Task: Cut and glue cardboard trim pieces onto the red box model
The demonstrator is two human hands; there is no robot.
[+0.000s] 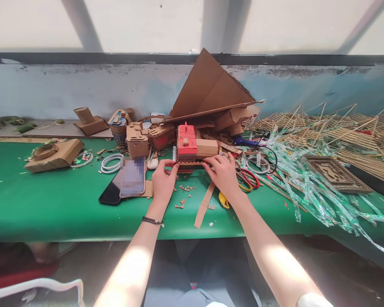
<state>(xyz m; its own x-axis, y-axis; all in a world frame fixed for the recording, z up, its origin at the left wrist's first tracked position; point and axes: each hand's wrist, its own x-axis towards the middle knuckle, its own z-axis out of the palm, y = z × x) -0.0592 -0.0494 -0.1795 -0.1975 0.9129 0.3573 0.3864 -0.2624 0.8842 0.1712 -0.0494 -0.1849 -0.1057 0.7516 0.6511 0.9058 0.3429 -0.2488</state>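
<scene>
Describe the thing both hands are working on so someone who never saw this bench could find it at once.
Start at the green table and the big folded cardboard sheet leaning on the wall behind it. Just in front of that sheet, between the left hand and right hand, stands a small cardboard model. Its top is painted red; the cardboard models beside it are plain brown.

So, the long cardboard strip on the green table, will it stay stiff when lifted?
Probably not: the cardboard strip looks thin and narrow, so it would likely sag. It seems very light and, lying flat on the green table, should slide rather than roll.
</scene>
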